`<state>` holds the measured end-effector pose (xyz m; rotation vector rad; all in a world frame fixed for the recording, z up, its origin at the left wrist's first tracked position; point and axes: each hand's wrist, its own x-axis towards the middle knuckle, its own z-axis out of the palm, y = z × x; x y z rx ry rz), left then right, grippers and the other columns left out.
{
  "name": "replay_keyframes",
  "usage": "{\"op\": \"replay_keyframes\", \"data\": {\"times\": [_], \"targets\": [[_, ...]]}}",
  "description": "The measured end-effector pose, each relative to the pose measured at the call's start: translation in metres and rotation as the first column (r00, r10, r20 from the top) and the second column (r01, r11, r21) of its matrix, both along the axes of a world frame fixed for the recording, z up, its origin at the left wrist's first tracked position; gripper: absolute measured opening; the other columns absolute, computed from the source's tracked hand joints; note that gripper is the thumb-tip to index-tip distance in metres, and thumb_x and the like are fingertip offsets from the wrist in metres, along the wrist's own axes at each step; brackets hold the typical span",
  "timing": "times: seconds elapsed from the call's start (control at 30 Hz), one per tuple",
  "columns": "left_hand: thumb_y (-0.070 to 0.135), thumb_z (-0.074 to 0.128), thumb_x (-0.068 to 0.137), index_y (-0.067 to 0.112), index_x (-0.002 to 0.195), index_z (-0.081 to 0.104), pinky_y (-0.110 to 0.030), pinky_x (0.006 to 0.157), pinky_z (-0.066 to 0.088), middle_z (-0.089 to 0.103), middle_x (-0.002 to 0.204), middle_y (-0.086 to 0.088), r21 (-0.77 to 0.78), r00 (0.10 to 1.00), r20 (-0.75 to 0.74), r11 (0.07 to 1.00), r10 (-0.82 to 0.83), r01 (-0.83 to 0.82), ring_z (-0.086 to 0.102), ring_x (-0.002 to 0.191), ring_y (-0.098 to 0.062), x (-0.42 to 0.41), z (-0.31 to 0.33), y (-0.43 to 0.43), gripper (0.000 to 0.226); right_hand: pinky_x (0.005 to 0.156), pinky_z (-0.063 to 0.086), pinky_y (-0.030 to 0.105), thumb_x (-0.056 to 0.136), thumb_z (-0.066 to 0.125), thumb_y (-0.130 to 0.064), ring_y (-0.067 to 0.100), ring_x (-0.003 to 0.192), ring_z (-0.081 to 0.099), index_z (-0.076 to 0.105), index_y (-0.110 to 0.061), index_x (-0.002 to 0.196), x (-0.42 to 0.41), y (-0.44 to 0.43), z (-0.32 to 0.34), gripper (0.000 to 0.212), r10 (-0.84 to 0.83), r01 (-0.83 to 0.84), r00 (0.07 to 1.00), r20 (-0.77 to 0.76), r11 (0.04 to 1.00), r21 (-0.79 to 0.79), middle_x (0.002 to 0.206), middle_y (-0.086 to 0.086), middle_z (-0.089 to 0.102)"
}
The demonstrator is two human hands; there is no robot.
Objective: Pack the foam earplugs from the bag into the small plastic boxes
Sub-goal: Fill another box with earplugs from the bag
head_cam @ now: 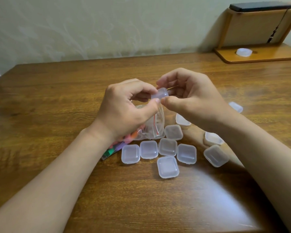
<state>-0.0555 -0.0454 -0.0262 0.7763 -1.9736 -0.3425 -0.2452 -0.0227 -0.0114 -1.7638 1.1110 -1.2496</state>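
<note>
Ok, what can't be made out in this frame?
Head view only:
- Small box: fingers of left hand and right hand cover it; open or shut, filled or empty, unclear.
- Bag: left hand hides most earplugs.
- Box beside right forearm: partly hidden.
- Dark object on shelf: blurred.

Left hand [124,106], right hand [190,96], both pinching.

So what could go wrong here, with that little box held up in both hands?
1. The small box is only pinched by fingertips of the left hand and right hand; if pried open, it might pop away onto the table.
2. The right forearm hangs over the loose boxes; a sweep could scatter them.
3. The bag lies under the left wrist, so the earplugs could get squashed.
</note>
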Motion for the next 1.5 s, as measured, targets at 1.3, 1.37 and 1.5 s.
{"op": "replay_keyframes", "data": {"times": [1.3,1.37,1.5], "targets": [[-0.003,0.063,0.093,0.016,0.115,0.069,-0.028,0.044,0.051,0.064,0.090,-0.007,0.444,0.944,-0.279,0.895,0.176,-0.036,0.063,0.043,-0.018,0.025,-0.009,0.005,0.030,0.055,0.043,0.033,0.081,0.070,-0.025,0.018,0.061,0.048,0.041,-0.028,0.050,0.038,0.015,-0.005,0.042,-0.064,-0.013,0.671,-0.739,0.995,-0.098,0.066,-0.001,0.058],[-0.004,0.061,0.093,0.015,0.119,0.069,-0.027,0.043,0.050,0.063,0.087,0.001,0.443,0.944,-0.275,0.895,0.182,-0.043,0.064,0.043,-0.018,0.025,-0.010,0.005,0.033,0.053,0.041,0.032,0.083,0.069,-0.023,0.018,0.060,0.046,0.044,-0.024,0.054,0.040,0.017,-0.004,0.038,-0.059,-0.009,0.648,-0.759,0.996,-0.085,0.064,-0.003,0.056],[-0.005,0.061,0.094,0.011,0.123,0.068,-0.024,0.042,0.047,0.064,0.084,0.004,0.450,0.940,-0.278,0.891,0.197,-0.054,0.064,0.043,-0.019,0.025,-0.010,0.005,0.034,0.055,0.043,0.034,0.084,0.062,-0.015,0.017,0.062,0.047,0.053,-0.018,0.064,0.040,0.019,-0.002,0.023,-0.029,-0.012,0.616,-0.787,0.999,-0.046,0.067,-0.004,0.055]]}}
